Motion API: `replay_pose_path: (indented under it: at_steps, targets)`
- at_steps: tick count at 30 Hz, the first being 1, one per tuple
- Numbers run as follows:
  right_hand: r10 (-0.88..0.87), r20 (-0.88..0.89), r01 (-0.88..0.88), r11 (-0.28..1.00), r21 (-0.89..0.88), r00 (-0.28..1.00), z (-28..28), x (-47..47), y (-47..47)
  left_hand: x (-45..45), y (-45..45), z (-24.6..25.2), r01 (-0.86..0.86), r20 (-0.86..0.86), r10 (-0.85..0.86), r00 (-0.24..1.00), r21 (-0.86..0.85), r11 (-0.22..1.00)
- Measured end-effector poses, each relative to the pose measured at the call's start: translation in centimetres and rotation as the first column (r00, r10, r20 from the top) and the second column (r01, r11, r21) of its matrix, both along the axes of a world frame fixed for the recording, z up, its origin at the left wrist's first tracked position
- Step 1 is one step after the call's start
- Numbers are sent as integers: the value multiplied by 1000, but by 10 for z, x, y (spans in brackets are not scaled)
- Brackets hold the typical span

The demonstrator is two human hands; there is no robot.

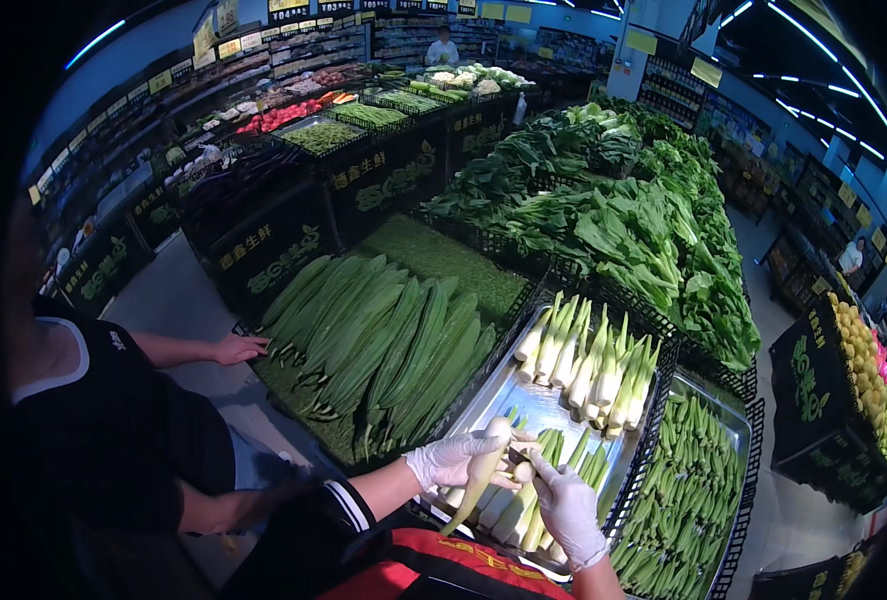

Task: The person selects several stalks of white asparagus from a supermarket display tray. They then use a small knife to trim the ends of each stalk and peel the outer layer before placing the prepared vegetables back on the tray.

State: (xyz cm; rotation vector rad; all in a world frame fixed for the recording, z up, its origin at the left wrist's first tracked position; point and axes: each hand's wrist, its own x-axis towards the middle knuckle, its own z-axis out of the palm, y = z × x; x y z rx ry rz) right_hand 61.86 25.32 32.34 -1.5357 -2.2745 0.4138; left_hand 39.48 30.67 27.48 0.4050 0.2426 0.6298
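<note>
My left hand (451,459), in a thin white glove, holds a pale water bamboo shoot (478,484) with its narrow end hanging down. Beside it, my gloved right hand (569,510) grips a small dark-bladed tool (517,455), probably a knife; its handle is hidden by the fingers. A round pale vegetable end (523,472) shows between the hands; I cannot tell if it belongs to a second shoot. Both hands are above a metal tray (522,397). Peeled shoots (601,367) fill its far side, and more shoots (514,517) lie beneath my hands.
Long green luffas (391,337) lie on green matting to the left. Another person's hand (241,349) rests by their edge. Green pods (676,480) fill a tray on the right; leafy greens (623,225) are heaped behind. A fruit stand (826,405) is across the aisle.
</note>
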Motion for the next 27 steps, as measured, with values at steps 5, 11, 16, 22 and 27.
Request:
replay_pose_path:
  at_steps: [5, 11, 16, 22, 27]
  targets:
    - [118, 426, -171, 981, 89, 897, 21, -13, 8, 6, -14, -3, -109, 47, 110, 993, -26, 994]
    - [237, 565, -292, 956, 7, 790, 41, -22, 16, 3, -22, -3, -130, -1, 130, 992, -3, 992]
    - [227, 569, -265, 964, -16, 791, 46, -19, 21, -3, -18, -16, -168, -7, 168, 986, -90, 982]
    - [81, 78, -83, 996, 15, 994, 44, 17, 28, -19, -6, -13, -238, -124, 235, 964, -10, 971]
    - [-268, -723, -61, 918, -393, 637, 28, 26, 8, -29, -9, 20, -137, -420, 267, 867, 315, 939]
